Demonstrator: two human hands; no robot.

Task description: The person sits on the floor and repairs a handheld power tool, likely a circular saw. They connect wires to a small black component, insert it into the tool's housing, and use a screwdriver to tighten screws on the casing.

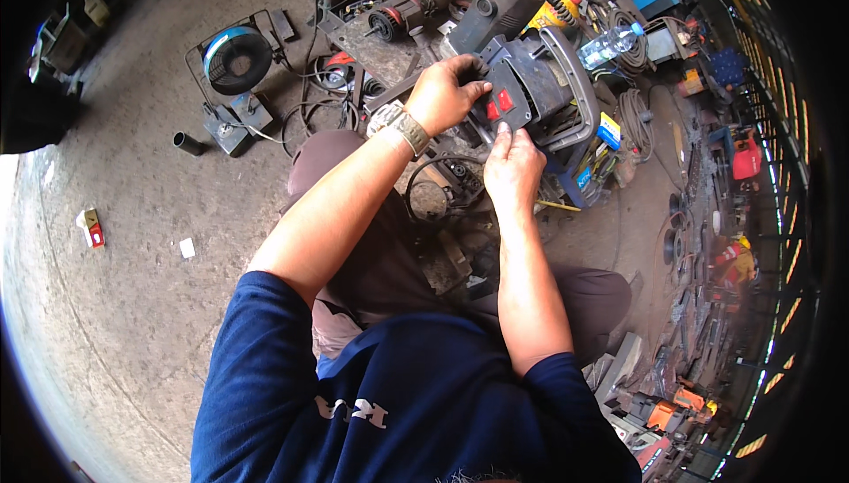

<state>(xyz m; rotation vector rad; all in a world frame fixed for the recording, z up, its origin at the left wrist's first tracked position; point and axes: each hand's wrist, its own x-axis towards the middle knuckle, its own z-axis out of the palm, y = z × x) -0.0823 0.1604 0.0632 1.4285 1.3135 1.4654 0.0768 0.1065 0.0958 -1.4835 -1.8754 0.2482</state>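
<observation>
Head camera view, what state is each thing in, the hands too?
Left hand: closed on black panel's left edge
Right hand: gripping its lower edge
Black panel: held by both hands
Red switches: set in panel, on/off unclear
Plastic bottle: capped, lying down
Fan: on floor, running or not unclear

The panel (pixel 509 77) looks matt plastic, its switches (pixel 505 99) glossy plastic, the shirt (pixel 424 403) matt cloth, the floor (pixel 141 324) rough.

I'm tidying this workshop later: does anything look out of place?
Yes. On the concrete floor at left, a small red-and-white box and a white scrap lie loose, like litter. A clear plastic bottle near a coiled cable seems stray.
</observation>
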